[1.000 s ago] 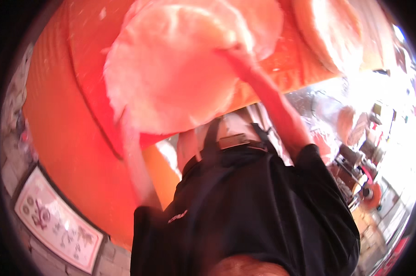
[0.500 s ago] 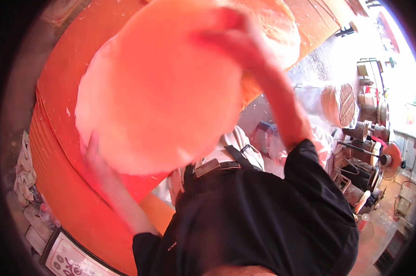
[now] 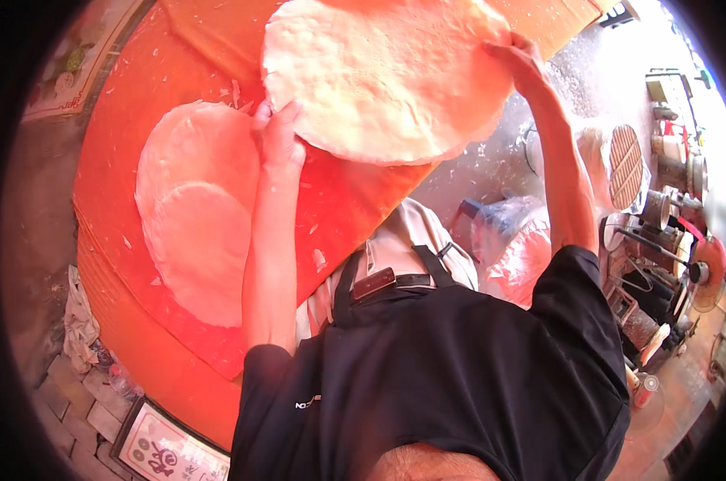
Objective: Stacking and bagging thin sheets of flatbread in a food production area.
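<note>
A large, thin, pale round flatbread [image 3: 387, 80] is held near the top of the view, over the far part of the orange-red table cover [image 3: 355, 204]. My left hand [image 3: 279, 135] is closed on its lower left edge, thumb on top. At its right edge, my right hand [image 3: 522, 62] pinches the rim between thumb and fingers. To the left of my left forearm lies another round flatbread [image 3: 190, 152], flat on the cover. A rounded outline shows on its lower part; I cannot tell whether that is a second sheet.
Small pale flakes are scattered on the cover. Right of the table are a clear plastic bag [image 3: 527, 248], a round woven-looking lid [image 3: 626, 167] and a fan [image 3: 706, 274] among other equipment. A framed panel [image 3: 170, 445] stands at the lower left, near a crumpled cloth [image 3: 81, 317].
Both hands have moved up, the right one also outward to the right. The blurred flatbread at the left now lies flat on the cover, and both hands grip the one at the top.
</note>
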Tool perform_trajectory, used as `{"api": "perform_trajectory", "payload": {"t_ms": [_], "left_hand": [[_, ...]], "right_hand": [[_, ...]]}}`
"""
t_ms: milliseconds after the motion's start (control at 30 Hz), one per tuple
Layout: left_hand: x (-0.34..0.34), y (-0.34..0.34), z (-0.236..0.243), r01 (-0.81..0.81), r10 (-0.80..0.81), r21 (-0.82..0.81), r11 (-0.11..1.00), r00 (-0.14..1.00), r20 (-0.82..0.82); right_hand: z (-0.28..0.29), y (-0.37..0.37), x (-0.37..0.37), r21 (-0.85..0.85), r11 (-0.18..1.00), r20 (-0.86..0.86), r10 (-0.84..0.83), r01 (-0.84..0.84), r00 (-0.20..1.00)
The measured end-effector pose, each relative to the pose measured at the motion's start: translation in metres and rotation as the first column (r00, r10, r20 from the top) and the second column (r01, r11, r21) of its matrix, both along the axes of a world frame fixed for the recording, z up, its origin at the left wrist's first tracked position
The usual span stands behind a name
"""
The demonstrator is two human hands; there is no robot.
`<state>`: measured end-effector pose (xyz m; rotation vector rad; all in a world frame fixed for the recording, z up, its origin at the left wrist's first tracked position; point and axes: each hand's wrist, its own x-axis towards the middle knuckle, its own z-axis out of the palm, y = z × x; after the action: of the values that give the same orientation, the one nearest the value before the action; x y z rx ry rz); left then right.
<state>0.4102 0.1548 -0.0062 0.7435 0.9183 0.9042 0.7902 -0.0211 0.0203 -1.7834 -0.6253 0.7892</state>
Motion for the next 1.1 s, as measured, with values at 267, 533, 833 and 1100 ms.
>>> {"api": "perform_trajectory", "payload": {"t_ms": [267,533,833,1100], "left_hand": [[0.009,-0.001,0.003,-0.01,0.013,0.042,0.999,0.997,-0.07],[0.016,-0.011,0.012,0.005,0.0,0.036,0.999,0.993,-0.121],[0.01,0.012,0.003,-0.063,0.084,0.107,0.992,0.976,-0.199],[0.034,0.003,0.004,0.004,0.034,0.187,0.982,0.979,-0.2]], "right_hand": [[-0.007,0.029,0.016,0.141,0.989,0.145,0.017,-0.037,0.989],[-0.053,0.032,0.055,0.054,0.989,0.154,0.127,-0.136,0.98],[-0.025,0.007,-0.027,-0.069,0.931,0.278,-0.327,0.359,0.903],[-0.025,0.002,-0.041,0.079,0.986,0.276,-0.161,0.144,0.947]]}}
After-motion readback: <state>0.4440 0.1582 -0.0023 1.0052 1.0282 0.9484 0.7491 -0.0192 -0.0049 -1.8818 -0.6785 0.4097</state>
